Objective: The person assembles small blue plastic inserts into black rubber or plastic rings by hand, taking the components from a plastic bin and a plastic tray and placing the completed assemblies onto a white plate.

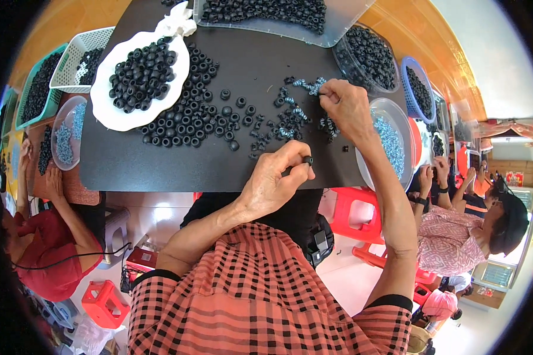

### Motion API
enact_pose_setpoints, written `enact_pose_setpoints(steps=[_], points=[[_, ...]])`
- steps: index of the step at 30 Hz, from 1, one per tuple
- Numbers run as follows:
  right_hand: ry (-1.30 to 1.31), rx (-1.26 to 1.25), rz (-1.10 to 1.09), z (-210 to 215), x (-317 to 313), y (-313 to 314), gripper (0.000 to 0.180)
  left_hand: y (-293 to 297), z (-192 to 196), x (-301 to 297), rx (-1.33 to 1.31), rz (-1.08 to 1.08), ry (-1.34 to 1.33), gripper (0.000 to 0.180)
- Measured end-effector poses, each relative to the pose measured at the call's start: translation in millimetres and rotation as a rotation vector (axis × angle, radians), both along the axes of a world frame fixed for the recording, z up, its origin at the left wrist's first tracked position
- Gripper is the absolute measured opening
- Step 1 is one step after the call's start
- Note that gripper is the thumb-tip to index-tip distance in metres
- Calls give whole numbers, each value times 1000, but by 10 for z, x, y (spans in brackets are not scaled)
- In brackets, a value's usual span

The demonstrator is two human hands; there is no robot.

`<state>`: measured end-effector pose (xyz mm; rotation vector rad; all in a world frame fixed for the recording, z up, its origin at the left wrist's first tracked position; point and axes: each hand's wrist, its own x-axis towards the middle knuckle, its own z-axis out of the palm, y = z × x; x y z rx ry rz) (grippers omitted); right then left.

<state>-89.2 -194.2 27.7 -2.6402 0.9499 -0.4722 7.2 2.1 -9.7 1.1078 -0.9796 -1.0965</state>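
My left hand (276,177) is closed above the near edge of the dark table, pinching a small black plastic ring (308,160) between thumb and forefinger. Farther right, my right hand (346,109) has its fingertips pressed together at a strip of small shiny blue pieces (311,86). Whatever its fingers grip is hidden. More blue pieces lie mixed with little black parts (270,127) between my hands. Many round black knobs with holes (183,121) spread over the table to the left. A white scalloped plate (103,97) there bears a heap of the same knobs.
A clear tray (331,36) of black parts stands at the far side, beside a round tub (342,62). A bowl of blue pieces (388,142) is near my right forearm. Baskets line both sides. Co-workers sit left and right; a red stool (355,216) stands below.
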Motion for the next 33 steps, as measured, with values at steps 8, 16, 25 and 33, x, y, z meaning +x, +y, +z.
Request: enact_pose_setpoints(steps=[8, 16, 25, 33], points=[[-82, -43, 70, -90, -33, 12, 16, 15, 8, 18, 16, -24, -15, 14], [-395, 329, -85, 152, -106, 436, 17, -34, -45, 70, 69, -29, 195, 17], [-720, 859, 78, -53, -460, 926, 16, -75, -80, 12, -25, 24, 269, 14], [-770, 866, 137, -111, -496, 1011, 14, -75, -31, -27, 39, 63, 45, 11]])
